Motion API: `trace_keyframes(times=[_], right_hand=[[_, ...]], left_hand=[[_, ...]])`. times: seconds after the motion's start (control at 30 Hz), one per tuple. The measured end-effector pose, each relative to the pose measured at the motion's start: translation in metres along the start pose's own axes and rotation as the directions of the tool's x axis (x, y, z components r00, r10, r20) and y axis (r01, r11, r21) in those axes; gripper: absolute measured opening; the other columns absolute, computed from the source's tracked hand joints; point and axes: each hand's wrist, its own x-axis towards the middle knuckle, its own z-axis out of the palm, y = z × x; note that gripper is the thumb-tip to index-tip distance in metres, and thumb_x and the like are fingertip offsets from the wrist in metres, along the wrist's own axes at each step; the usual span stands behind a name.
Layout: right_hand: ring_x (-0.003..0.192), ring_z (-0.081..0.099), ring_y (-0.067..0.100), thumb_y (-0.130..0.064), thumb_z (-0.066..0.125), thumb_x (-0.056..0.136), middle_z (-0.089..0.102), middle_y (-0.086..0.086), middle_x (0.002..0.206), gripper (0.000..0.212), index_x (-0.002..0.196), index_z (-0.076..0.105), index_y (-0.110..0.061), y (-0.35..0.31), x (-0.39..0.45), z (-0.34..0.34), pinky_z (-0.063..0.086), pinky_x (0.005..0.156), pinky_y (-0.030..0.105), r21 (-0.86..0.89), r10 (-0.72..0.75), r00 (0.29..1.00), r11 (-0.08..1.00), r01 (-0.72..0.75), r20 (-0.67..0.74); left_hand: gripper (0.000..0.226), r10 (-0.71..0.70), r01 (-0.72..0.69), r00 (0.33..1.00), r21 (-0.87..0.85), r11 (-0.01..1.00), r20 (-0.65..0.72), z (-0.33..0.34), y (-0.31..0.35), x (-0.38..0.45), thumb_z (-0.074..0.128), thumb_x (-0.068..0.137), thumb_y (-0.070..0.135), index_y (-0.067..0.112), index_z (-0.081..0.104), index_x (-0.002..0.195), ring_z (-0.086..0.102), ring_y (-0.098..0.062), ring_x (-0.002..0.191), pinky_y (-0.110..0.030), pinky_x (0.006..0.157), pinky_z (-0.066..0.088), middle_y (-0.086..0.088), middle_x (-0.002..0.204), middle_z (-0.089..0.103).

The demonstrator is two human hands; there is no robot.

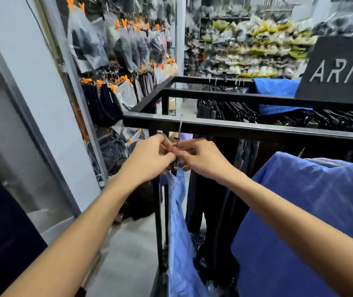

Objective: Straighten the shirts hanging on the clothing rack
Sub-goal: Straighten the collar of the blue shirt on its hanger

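A light blue shirt (178,221) hangs edge-on from a thin metal hanger hook (180,129) over the near bar of the black clothing rack (257,128). My left hand (147,157) and my right hand (201,157) meet just under the bar, both pinching the shirt's collar at the neck of the hanger. Their fingertips touch each other there. A darker blue shirt (300,221) hangs to the right, under my right forearm. Dark garments (246,155) hang on the rack behind both shirts.
A grey wall and a metal door frame (49,116) stand close on the left. Bagged clothes on orange clips (128,46) fill the wall behind. A black sign (340,69) sits on the rack at right. Grey floor (128,254) shows below the rack's corner post.
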Motion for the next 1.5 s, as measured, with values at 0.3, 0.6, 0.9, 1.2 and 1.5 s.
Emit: trace_keyframes(times=[0.3, 0.6, 0.9, 1.2, 1.5], right_hand=[[0.088, 0.065, 0.038, -0.019, 0.046, 0.103, 0.073, 0.018, 0.091, 0.026, 0.104, 0.068, -0.006, -0.039, 0.019, 0.06, 0.054, 0.078, 0.044, -0.405, -0.127, 0.991, 0.909, 0.099, -0.043], [0.095, 0.062, 0.042, -0.009, 0.042, 0.102, 0.069, 0.028, 0.104, 0.037, 0.136, 0.055, -0.003, -0.05, 0.013, 0.083, 0.031, 0.07, 0.03, -0.391, -0.091, 0.994, 0.918, 0.062, -0.058], [0.087, 0.057, 0.008, -0.018, 0.053, 0.104, 0.057, 0.005, 0.134, 0.067, 0.161, 0.02, -0.022, -0.041, -0.006, 0.078, 0.045, 0.097, 0.024, -0.243, -0.03, 0.99, 0.968, 0.063, 0.139], [0.102, 0.064, -0.007, -0.002, 0.055, 0.095, 0.066, -0.01, 0.122, 0.051, 0.144, 0.053, -0.014, -0.044, -0.045, 0.05, 0.049, 0.09, 0.017, -0.019, -0.087, 0.993, 0.996, 0.086, -0.084], [0.106, 0.071, 0.013, 0.003, 0.062, 0.091, 0.069, -0.002, 0.123, 0.048, 0.133, 0.061, -0.02, 0.027, -0.132, -0.033, 0.056, 0.095, 0.027, 0.055, 0.023, 0.929, 0.998, -0.003, -0.368]], left_hand=[[0.023, -0.004, -0.002, 0.999, -0.156, 0.988, -0.043, -0.037, -0.045, -0.017, 0.066, 0.085, 0.01, 0.016, 0.069, 0.107, 0.069, -0.002, 0.066, -0.015, 0.057, 0.054, -0.001, 0.096, 0.075], [0.017, 0.138, -0.147, 0.98, -0.049, 0.988, -0.145, -0.052, -0.061, -0.023, 0.071, 0.088, 0.01, 0.016, 0.078, 0.102, 0.065, 0.011, 0.077, 0.002, 0.073, 0.042, 0.008, 0.093, 0.076], [0.016, 0.222, -0.223, 0.954, 0.014, 0.975, -0.202, -0.057, -0.067, -0.029, 0.072, 0.088, 0.012, 0.018, 0.08, 0.1, 0.068, 0.001, 0.08, -0.005, 0.076, 0.047, 0.006, 0.093, 0.077], [0.018, 0.408, -0.392, 0.9, 0.126, 0.912, -0.154, -0.028, -0.034, -0.049, 0.074, 0.085, 0.01, 0.02, 0.076, 0.1, 0.068, -0.014, 0.083, -0.03, 0.084, 0.054, 0.001, 0.094, 0.071], [0.023, 0.362, -0.344, 0.93, -0.198, 0.918, 0.059, 0.079, 0.034, -0.077, 0.071, 0.087, 0.009, 0.031, 0.073, 0.096, 0.069, 0.001, 0.081, -0.014, 0.078, 0.054, 0.014, 0.088, 0.074]])
